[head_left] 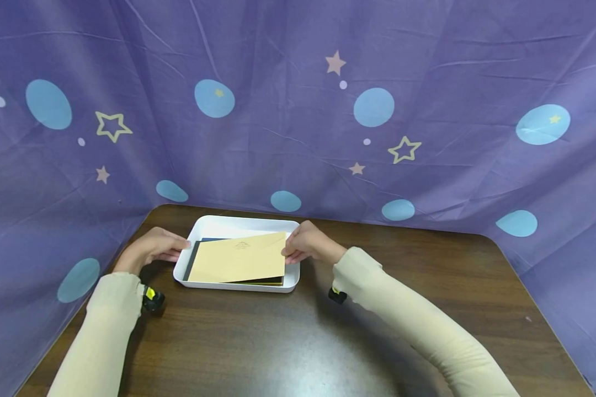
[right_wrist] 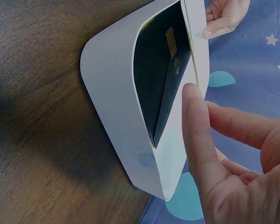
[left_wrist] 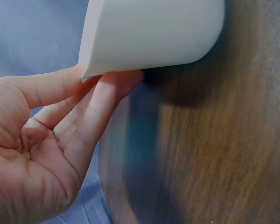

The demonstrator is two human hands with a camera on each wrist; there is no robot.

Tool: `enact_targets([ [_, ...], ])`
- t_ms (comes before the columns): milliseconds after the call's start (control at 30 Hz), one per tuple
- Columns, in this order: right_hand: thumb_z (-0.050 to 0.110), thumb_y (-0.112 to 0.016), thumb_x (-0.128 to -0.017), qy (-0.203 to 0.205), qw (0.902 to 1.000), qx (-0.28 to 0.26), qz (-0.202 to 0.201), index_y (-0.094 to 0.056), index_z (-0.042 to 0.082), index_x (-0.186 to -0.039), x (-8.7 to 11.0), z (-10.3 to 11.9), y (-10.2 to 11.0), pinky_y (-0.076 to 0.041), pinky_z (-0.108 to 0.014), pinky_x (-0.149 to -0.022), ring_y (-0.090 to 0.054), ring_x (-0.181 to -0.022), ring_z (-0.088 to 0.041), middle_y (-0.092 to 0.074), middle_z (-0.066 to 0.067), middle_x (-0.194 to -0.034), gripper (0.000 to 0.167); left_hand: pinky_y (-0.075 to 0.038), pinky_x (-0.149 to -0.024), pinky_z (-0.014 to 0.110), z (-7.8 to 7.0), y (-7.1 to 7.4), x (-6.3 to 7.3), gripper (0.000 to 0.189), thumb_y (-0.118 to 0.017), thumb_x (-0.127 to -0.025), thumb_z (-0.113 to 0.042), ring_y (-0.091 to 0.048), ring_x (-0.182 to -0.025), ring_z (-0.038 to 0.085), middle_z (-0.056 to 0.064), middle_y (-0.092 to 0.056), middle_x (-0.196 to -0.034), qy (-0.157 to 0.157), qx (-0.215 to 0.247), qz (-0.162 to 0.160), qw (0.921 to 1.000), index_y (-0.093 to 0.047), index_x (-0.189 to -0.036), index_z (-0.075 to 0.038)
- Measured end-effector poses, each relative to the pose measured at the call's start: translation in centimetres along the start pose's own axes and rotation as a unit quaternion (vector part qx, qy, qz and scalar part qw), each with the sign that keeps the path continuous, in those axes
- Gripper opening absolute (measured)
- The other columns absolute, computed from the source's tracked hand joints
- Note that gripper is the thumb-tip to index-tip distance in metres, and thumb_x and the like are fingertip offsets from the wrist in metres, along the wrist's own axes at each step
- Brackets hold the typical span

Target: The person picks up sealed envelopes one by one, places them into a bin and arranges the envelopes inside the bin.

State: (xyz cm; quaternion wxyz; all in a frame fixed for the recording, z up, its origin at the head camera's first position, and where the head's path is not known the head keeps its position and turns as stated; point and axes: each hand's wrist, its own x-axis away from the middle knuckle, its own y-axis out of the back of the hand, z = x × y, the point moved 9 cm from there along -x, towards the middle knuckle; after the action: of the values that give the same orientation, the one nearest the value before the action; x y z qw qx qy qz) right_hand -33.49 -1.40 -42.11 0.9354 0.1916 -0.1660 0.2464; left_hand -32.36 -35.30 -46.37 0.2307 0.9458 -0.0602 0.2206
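Observation:
A white tray [head_left: 218, 225] holds a small stack of thin, flat booklets. My left hand [head_left: 155, 246] grips its left end; in the left wrist view the thumb lies at the tray's rim [left_wrist: 144, 32] and the fingers press the outer wall. At the right end, my right hand [head_left: 305, 242] pinches the edge of the top tan booklet [head_left: 238, 259], which bears a small printed emblem. The right wrist view shows that booklet edge-on, tilted up off the dark booklets [right_wrist: 151, 74] below. Its right side is raised between thumb and fingers.
The tray stands near the back of a brown wooden table [head_left: 258, 342]. A purple curtain [head_left: 288, 110] with stars and blue dots hangs behind and along both sides. A small black device [head_left: 153, 300] sits on the left wrist, another [head_left: 337, 295] on the right.

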Motion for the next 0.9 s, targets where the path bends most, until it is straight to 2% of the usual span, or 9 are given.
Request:
enact_targets([
  [200,-0.01,-0.07,-0.086,0.002,1.0,0.002,-0.003,-0.067,-0.007,-0.08,-0.27,-0.02,-0.1,-0.066,-0.04,-0.074,-0.068,-0.056,-0.017,-0.072,-0.016,-0.071,0.007,-0.063,-0.071,0.023,-0.05,0.05,0.07,0.053,-0.066,-0.098,-0.014,-0.069,-0.073,0.003,-0.006,-0.072,-0.082,0.001,0.001,-0.002,1.0,-0.051,-0.134,0.022],
  [400,-0.01,-0.07,-0.085,0.013,0.9999,0.001,-0.004,-0.067,-0.01,-0.081,-0.48,0.12,-0.41,-0.066,-0.037,-0.07,-0.069,-0.056,-0.018,-0.073,-0.021,-0.076,0.005,-0.063,-0.071,0.023,-0.06,0.06,0.02,0.052,-0.066,-0.098,-0.013,-0.069,-0.072,0.003,-0.007,-0.071,-0.081,0.003,0.003,-0.001,1.0,-0.051,-0.134,0.022],
  [600,-0.009,-0.07,-0.086,0.015,0.9998,0.002,-0.011,-0.07,-0.014,-0.087,-0.65,0.38,-0.5,-0.064,-0.046,-0.08,-0.071,-0.059,-0.021,-0.074,-0.022,-0.076,0.005,-0.063,-0.07,0.023,-0.14,0.02,0.02,0.051,-0.066,-0.097,-0.013,-0.068,-0.071,0.003,-0.008,-0.071,-0.079,0.006,0.001,-0.001,1.0,-0.052,-0.133,0.021],
  [900,-0.011,-0.068,-0.086,0.01,0.9998,-0.011,-0.014,-0.07,-0.017,-0.089,-0.95,0.37,-0.48,-0.063,-0.048,-0.084,-0.07,-0.058,-0.021,-0.072,-0.021,-0.072,0.007,-0.063,-0.07,0.022,-0.11,-0.02,-0.01,0.051,-0.065,-0.098,-0.012,-0.068,-0.072,0.003,-0.007,-0.072,-0.081,0.006,-0.001,-0.001,1.0,-0.052,-0.133,0.022],
])
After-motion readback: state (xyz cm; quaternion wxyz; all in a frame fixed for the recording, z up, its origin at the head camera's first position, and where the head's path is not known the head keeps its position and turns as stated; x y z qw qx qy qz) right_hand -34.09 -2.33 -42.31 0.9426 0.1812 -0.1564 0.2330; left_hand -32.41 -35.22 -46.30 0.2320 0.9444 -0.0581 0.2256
